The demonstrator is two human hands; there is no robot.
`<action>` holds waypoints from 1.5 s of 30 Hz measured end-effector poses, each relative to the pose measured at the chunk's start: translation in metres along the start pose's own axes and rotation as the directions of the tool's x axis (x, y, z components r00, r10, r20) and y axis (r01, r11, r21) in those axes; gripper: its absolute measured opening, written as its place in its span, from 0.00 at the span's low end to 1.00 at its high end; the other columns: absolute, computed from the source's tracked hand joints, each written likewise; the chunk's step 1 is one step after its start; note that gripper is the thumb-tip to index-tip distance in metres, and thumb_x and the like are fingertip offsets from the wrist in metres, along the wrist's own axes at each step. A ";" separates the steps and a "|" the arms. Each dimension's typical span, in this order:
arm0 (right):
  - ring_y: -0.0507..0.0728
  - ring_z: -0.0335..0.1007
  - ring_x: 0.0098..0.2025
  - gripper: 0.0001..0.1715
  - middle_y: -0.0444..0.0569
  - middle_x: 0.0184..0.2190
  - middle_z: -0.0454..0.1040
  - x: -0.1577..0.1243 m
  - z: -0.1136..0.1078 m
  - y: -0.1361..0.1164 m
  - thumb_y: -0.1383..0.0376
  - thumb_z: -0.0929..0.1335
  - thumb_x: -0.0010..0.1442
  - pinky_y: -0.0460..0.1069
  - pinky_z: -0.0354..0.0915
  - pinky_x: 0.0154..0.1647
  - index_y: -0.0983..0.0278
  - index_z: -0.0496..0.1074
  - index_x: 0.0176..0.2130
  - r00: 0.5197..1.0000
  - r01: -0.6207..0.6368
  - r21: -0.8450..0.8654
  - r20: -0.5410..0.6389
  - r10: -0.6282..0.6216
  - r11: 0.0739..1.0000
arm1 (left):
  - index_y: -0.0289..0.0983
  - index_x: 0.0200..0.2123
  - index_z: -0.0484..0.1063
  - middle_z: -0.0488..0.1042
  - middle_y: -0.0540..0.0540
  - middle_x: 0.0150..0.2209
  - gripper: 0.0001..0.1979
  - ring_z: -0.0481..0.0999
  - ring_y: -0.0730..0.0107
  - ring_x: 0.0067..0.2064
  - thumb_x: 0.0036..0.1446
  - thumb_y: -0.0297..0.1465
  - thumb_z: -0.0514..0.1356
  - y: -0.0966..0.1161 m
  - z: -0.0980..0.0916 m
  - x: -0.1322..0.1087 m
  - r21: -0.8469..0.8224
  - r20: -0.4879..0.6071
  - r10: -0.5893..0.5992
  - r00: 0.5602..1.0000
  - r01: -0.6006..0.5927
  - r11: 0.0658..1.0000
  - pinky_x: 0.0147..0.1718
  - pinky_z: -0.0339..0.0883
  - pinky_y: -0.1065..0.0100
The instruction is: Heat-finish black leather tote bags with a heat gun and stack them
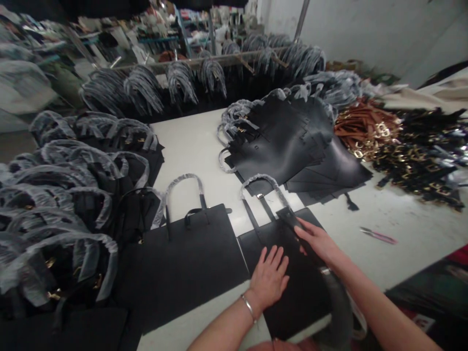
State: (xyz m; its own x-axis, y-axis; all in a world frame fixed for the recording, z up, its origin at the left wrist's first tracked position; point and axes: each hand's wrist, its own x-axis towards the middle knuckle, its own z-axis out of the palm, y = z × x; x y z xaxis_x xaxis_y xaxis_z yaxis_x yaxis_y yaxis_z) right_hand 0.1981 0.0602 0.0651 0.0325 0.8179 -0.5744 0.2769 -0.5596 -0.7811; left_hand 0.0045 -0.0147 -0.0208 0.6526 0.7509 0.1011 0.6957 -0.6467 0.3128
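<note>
A flat black leather bag panel (288, 292) with a plastic-wrapped handle (266, 185) lies on the white table (190, 141) in front of me. My left hand (269, 277) rests flat on it, fingers spread, a bracelet on the wrist. My right hand (316, 240) pinches a black strap (288, 217) that lies across the panel's upper part. A second black panel (190, 263) with its own wrapped handle lies just to the left.
Stacks of black bags with wrapped handles (62, 204) fill the left side. A pile of black panels (292, 141) lies behind. Brown straps with gold buckles (365, 129) and black buckled straps (427, 156) heap at right. A pink-handled tool (378, 236) lies on the table.
</note>
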 end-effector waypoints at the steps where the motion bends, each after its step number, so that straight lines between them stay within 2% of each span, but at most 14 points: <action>1: 0.49 0.67 0.18 0.35 0.42 0.26 0.71 -0.003 -0.001 -0.001 0.53 0.65 0.60 0.44 0.64 0.17 0.59 0.59 0.63 1.000 0.000 0.013 0.012 -0.001 1.000 | 0.37 0.62 0.58 0.53 0.42 0.66 0.25 0.49 0.58 0.67 0.65 0.40 0.49 0.000 0.001 -0.001 -0.003 -0.009 0.007 1.000 -0.007 1.000 0.63 0.46 0.53; 6: 0.49 0.65 0.16 0.39 0.42 0.24 0.71 -0.027 -0.003 0.005 0.52 0.68 0.56 0.44 0.61 0.15 0.63 0.60 0.62 0.973 -0.096 -0.021 0.209 0.098 0.995 | 0.34 0.61 0.59 0.55 0.40 0.65 0.24 0.51 0.60 0.66 0.65 0.39 0.49 0.001 0.008 -0.003 -0.029 -0.041 0.012 0.999 -0.013 1.000 0.63 0.49 0.59; 9: 0.49 0.65 0.16 0.40 0.42 0.23 0.72 -0.033 0.009 0.008 0.51 0.68 0.56 0.44 0.61 0.15 0.65 0.60 0.62 0.954 -0.095 -0.031 0.282 0.100 0.995 | 0.33 0.60 0.59 0.60 0.40 0.62 0.24 0.56 0.61 0.64 0.65 0.39 0.49 0.003 0.008 -0.002 -0.078 -0.036 0.031 0.999 -0.034 0.996 0.63 0.49 0.60; 12: 0.50 0.64 0.15 0.41 0.42 0.22 0.73 -0.026 0.026 0.003 0.50 0.68 0.55 0.45 0.61 0.16 0.66 0.61 0.62 0.942 -0.080 -0.050 0.322 0.092 0.995 | 0.34 0.60 0.59 0.64 0.41 0.60 0.23 0.59 0.63 0.63 0.65 0.39 0.49 0.006 0.006 0.000 -0.138 -0.024 0.056 0.998 -0.058 0.989 0.64 0.48 0.60; 14: 0.51 0.64 0.15 0.41 0.43 0.20 0.74 -0.017 0.037 -0.003 0.50 0.67 0.55 0.46 0.61 0.17 0.66 0.61 0.62 0.945 -0.069 -0.070 0.315 0.088 0.995 | 0.34 0.58 0.60 0.65 0.41 0.59 0.22 0.59 0.63 0.63 0.65 0.38 0.50 0.006 0.005 0.001 -0.163 -0.021 0.058 0.998 -0.061 0.985 0.64 0.48 0.60; 16: 0.54 0.70 0.19 0.39 0.45 0.23 0.77 -0.008 0.045 -0.009 0.49 0.66 0.56 0.48 0.66 0.21 0.64 0.63 0.61 0.961 -0.034 -0.103 0.269 0.061 0.994 | 0.34 0.57 0.62 0.65 0.41 0.58 0.21 0.59 0.62 0.63 0.64 0.38 0.50 0.006 0.005 0.001 -0.176 -0.021 0.056 0.998 -0.059 0.983 0.64 0.47 0.60; 19: 0.62 0.76 0.37 0.36 0.49 0.36 0.81 -0.003 0.050 -0.013 0.49 0.68 0.54 0.54 0.71 0.38 0.63 0.69 0.57 0.975 0.072 -0.180 0.218 -0.031 0.981 | 0.34 0.55 0.64 0.67 0.43 0.57 0.20 0.59 0.62 0.62 0.64 0.38 0.51 0.005 0.008 0.000 -0.187 -0.031 0.064 0.997 -0.069 0.980 0.64 0.45 0.60; 22: 0.65 0.72 0.50 0.35 0.51 0.47 0.78 -0.008 0.049 -0.007 0.50 0.69 0.54 0.57 0.68 0.50 0.62 0.70 0.57 0.957 0.122 -0.247 0.286 -0.047 0.961 | 0.35 0.52 0.67 0.69 0.44 0.55 0.18 0.61 0.64 0.61 0.65 0.38 0.50 0.006 0.011 0.002 -0.183 -0.030 0.074 0.997 -0.078 0.980 0.63 0.47 0.61; 25: 0.65 0.69 0.54 0.35 0.53 0.53 0.74 -0.012 0.053 -0.002 0.51 0.68 0.56 0.58 0.63 0.56 0.65 0.68 0.58 0.938 0.139 -0.301 0.347 -0.027 0.943 | 0.35 0.51 0.69 0.72 0.43 0.52 0.17 0.64 0.63 0.58 0.65 0.36 0.49 0.007 0.011 0.005 -0.159 0.006 0.072 0.997 -0.070 0.985 0.60 0.52 0.60; 28: 0.64 0.65 0.58 0.35 0.54 0.56 0.71 -0.008 0.068 -0.007 0.52 0.68 0.56 0.57 0.56 0.62 0.66 0.69 0.57 0.942 0.186 -0.358 0.330 -0.062 0.915 | 0.35 0.48 0.72 0.74 0.42 0.48 0.15 0.67 0.61 0.56 0.64 0.32 0.50 0.008 0.009 0.008 -0.153 0.047 0.096 0.994 -0.088 0.984 0.57 0.57 0.59; 32: 0.64 0.62 0.60 0.34 0.53 0.58 0.69 -0.003 0.084 -0.020 0.52 0.67 0.56 0.57 0.53 0.64 0.64 0.68 0.58 0.946 0.222 -0.409 0.309 -0.095 0.885 | 0.34 0.46 0.72 0.75 0.43 0.47 0.15 0.69 0.59 0.53 0.63 0.29 0.50 0.008 0.008 0.008 -0.182 0.038 0.116 0.993 -0.107 0.977 0.52 0.62 0.59; 35: 0.64 0.63 0.60 0.35 0.54 0.58 0.68 -0.011 0.079 -0.018 0.51 0.67 0.56 0.58 0.53 0.64 0.65 0.68 0.58 0.938 0.222 -0.423 0.339 -0.073 0.879 | 0.34 0.45 0.73 0.75 0.42 0.47 0.14 0.68 0.58 0.54 0.62 0.29 0.51 0.010 0.012 0.007 -0.176 0.026 0.112 0.993 -0.106 0.979 0.54 0.60 0.59; 40: 0.66 0.64 0.59 0.36 0.56 0.57 0.69 -0.022 0.074 -0.009 0.50 0.67 0.56 0.59 0.54 0.63 0.66 0.69 0.57 0.939 0.192 -0.464 0.343 -0.024 0.865 | 0.36 0.49 0.72 0.70 0.43 0.55 0.16 0.62 0.56 0.60 0.64 0.30 0.48 0.017 0.024 0.008 -0.185 -0.008 0.066 0.998 -0.066 0.981 0.57 0.57 0.57; 45: 0.64 0.62 0.60 0.31 0.49 0.56 0.71 -0.010 0.099 -0.024 0.52 0.66 0.57 0.58 0.54 0.63 0.61 0.69 0.58 0.943 0.200 -0.425 0.328 -0.056 0.883 | 0.33 0.47 0.73 0.75 0.41 0.48 0.16 0.68 0.53 0.55 0.61 0.26 0.50 0.020 0.041 0.009 -0.235 0.029 0.032 0.999 -0.024 0.972 0.54 0.61 0.55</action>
State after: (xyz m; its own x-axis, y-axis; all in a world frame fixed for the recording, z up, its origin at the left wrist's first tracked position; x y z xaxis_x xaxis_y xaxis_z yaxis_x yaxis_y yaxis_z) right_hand 0.0960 0.0525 0.0654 -0.2993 0.7588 -0.5784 0.6587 -0.2742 -0.7006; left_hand 0.0361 -0.0264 -0.0522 0.6829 0.7257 0.0834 0.5898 -0.6151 0.5232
